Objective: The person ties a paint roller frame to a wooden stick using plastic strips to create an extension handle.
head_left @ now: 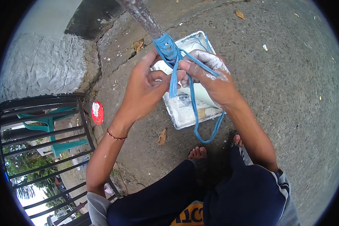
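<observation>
A blue plastic string (167, 47) is wound in several turns around the end of a paint-spotted pole (142, 14). My left hand (141, 88) closes around the string just under the winding, its thumb and fingers pinched near a short hanging end. Close beside it, my right hand (218, 86), smeared with white paint, pinches the string between thumb and fingers. One strand lies across the right hand, and a long loop hangs below it. Behind both hands a white paint tray (176, 119) lies on the ground, partly hidden, with a paintbrush (206, 112) in it.
A red lid (97, 112) with white paint lies left of the tray. A black barred gate (45, 133) stands at the left, with a green plastic chair (51, 126) behind it. A partly painted wall (45, 62) rises upper left. Dry leaves (162, 137) lie on the concrete (282, 86).
</observation>
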Tool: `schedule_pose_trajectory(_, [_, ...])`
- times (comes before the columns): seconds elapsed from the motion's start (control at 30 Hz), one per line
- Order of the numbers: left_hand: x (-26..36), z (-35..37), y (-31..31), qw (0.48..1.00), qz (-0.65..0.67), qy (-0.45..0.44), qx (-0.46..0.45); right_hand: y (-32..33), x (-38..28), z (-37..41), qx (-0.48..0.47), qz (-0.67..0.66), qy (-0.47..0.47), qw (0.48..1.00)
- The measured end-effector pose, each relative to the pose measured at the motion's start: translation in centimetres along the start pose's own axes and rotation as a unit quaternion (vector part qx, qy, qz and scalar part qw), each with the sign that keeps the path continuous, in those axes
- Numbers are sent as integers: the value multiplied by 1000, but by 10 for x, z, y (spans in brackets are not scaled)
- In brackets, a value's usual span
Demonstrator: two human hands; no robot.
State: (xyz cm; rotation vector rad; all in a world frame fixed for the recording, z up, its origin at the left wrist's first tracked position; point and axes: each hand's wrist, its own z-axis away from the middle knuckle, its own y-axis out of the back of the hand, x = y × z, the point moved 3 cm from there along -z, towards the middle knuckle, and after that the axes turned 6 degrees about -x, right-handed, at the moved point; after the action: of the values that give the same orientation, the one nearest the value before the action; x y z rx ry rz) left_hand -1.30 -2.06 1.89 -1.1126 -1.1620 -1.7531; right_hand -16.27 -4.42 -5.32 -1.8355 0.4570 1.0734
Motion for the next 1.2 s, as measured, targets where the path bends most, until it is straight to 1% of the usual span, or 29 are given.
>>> schedule_pose_trajectory(0.03, [5,1,-2,1000,0,-1,1,-2,-1,0,-11,-16,-5,1000])
schedule_pose_trajectory(0.07, [16,4,-3,993,-108,-32,47,-3,-2,1,-22,-33,-10,999])
schedule_pose_trajectory(0.1, [24,6,-3,970,-215,-63,93,-5,-3,1,-22,-33,-10,999])
schedule_pose_trajectory(0.13, [23,7,-2,970,-215,-62,94,-6,-3,1,-21,-46,-12,999])
schedule_pose_trajectory(0.2, [29,12,2,901,-334,-220,168,-7,-3,2,-20,-60,-13,998])
schedule_pose_trajectory(0.23, [24,10,5,901,-335,-220,169,-6,-2,2,-22,-43,-10,999])
schedule_pose_trajectory(0.27, [25,10,7,859,-325,-345,193,-5,-2,2,-24,-26,-5,999])
schedule_pose_trajectory(0.33, [29,16,9,803,-308,-465,210,-5,-5,3,-22,-23,-1,999])
schedule_pose_trajectory(0.37, [34,19,5,761,-431,-444,194,-6,-5,4,-20,-22,-1,1000])
schedule_pose_trajectory(0.43, [36,20,0,705,-548,-414,176,-3,-1,4,-16,7,7,1000])
schedule_pose_trajectory(0.47, [35,19,0,714,-550,-397,176,-1,-1,3,-13,37,15,999])
schedule_pose_trajectory(0.53, [34,17,-2,722,-551,-379,175,0,-1,4,-28,44,16,999])
schedule_pose_trajectory(0.6, [30,15,0,791,-460,-365,174,-1,-3,6,-41,50,16,998])
schedule_pose_trajectory(0.63, [29,14,-1,791,-460,-364,173,-3,-3,9,-38,0,-3,999])
schedule_pose_trajectory(0.67, [27,13,-1,807,-444,-358,154,-4,-3,11,-35,-51,-22,998])
schedule_pose_trajectory(0.7, [25,12,-1,822,-428,-352,135,-4,-1,13,-35,-51,-23,998])
schedule_pose_trajectory(0.73, [25,12,0,822,-427,-351,135,-3,1,14,-37,-142,-37,988])
schedule_pose_trajectory(0.77, [26,11,0,837,-420,-332,111,-3,3,15,-39,-232,-51,971])
schedule_pose_trajectory(0.8, [25,11,1,851,-413,-313,88,-4,2,16,-39,-231,-51,971])
schedule_pose_trajectory(0.87, [24,10,1,854,-416,-301,78,-7,-3,17,-32,-236,-51,970])
schedule_pose_trajectory(0.9, [24,10,1,858,-419,-290,69,-4,-2,17,-31,-236,-51,970])
schedule_pose_trajectory(0.93, [24,10,2,858,-419,-290,68,-1,-1,15,-57,-159,-37,985])
schedule_pose_trajectory(0.97, [25,10,1,863,-417,-281,45,0,0,14,-83,-80,-23,993])
schedule_pose_trajectory(1.0, [25,10,1,868,-416,-272,21,-1,-1,13,-83,-80,-22,993])
schedule_pose_trajectory(1.03, [26,11,-3,868,-416,-271,22,-3,-2,13,-84,-61,-3,995])
schedule_pose_trajectory(1.07, [27,10,-8,907,-328,-261,28,-6,-4,13,-85,-43,16,995])
schedule_pose_trajectory(1.1, [26,9,-11,939,-237,-248,36,-9,-8,14,-77,-29,10,997])
schedule_pose_trajectory(1.13, [26,8,-14,938,-238,-248,37,-12,-7,15,-79,-29,10,996])
schedule_pose_trajectory(1.2, [21,6,-13,964,-197,-163,73,-13,-3,17,-62,-6,18,998])
